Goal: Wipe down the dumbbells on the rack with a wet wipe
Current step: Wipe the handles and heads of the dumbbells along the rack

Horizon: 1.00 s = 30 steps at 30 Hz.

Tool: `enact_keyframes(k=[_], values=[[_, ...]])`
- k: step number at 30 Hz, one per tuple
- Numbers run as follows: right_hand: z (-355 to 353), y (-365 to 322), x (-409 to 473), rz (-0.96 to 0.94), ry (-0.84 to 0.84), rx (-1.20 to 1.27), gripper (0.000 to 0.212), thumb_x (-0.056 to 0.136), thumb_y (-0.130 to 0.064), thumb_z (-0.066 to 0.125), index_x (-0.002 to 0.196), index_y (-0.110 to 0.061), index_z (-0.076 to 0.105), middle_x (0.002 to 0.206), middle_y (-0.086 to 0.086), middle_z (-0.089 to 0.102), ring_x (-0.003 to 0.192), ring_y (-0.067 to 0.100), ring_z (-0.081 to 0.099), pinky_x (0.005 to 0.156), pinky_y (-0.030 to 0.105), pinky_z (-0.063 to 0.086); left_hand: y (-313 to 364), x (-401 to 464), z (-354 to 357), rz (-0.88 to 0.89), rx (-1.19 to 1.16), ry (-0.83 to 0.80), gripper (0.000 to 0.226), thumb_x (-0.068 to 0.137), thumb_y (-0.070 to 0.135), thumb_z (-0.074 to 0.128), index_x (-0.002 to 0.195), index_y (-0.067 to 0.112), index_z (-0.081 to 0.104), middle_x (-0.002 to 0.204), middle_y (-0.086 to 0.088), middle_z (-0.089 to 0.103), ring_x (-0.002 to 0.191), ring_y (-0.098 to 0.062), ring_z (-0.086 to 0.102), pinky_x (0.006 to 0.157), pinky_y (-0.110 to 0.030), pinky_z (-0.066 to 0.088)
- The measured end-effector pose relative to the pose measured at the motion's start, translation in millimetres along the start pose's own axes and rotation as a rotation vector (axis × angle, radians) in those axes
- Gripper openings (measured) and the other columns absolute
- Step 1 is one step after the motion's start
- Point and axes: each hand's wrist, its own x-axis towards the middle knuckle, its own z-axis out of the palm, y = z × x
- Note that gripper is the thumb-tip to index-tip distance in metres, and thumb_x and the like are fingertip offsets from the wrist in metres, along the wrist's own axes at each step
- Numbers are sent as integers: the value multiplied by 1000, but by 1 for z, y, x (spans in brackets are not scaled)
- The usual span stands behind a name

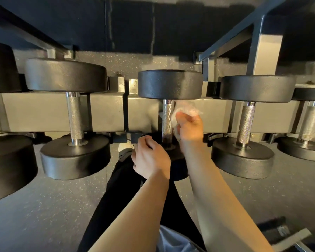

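Both bare forearms reach forward and down toward the rack (105,110). The right hand (190,127) is raised beside the handle of the centre dumbbell (169,84), its fingers (180,117) curled closed around a crumpled white wet wipe (186,108). The left hand (150,158) sits lower, at the near head of the same dumbbell, fingers bent in a loose curl; whether it grips anything cannot be determined. The centre dumbbell lies across the grey rack rail, black round heads at far and near ends, knurled metal handle between them. The wipe bunches out above and left of the right fingers, pressed against the right side of the handle just below the far head. Neighbouring dumbbells rest on the rail at both sides, well apart from either hand.
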Motion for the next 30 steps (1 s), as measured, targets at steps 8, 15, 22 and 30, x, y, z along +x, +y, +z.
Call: enact_keyframes(k=[8, 15, 22, 30], values=[[4, 12, 17, -136, -171, -744, 18, 98, -30, 45, 83, -19, 46, 97, 11, 46, 89, 20, 44, 87, 36, 38, 2, 3, 1, -29, 10, 3, 32, 100, 30, 30, 111, 29, 61, 123, 2, 61, 124, -27, 45, 103, -47, 35], [27, -7, 30, 73, -272, -418, 11, 89, -18, 63, 80, -12, 59, 73, 6, 62, 72, 20, 61, 80, 40, 52, 3, 2, 1, -39, 22, 1, 35, 100, 28, 29, 114, 28, 61, 125, -1, 61, 125, -29, 44, 103, -45, 34], [27, -8, 45, 160, -402, -304, 21, 82, -11, 68, 65, -9, 57, 48, 3, 52, 41, 14, 46, 55, 26, 41, 1, 2, 2, -17, 13, 2, 33, 99, 27, 31, 110, 26, 63, 120, -1, 63, 121, -30, 46, 101, -46, 36], [23, -8, 42, 224, -463, -316, 24, 85, -23, 64, 67, -9, 59, 51, 2, 59, 54, 14, 57, 72, 31, 52, 3, 4, 2, -17, 36, -11, 34, 99, 29, 31, 109, 26, 64, 119, 0, 63, 121, -28, 48, 102, -46, 36]])
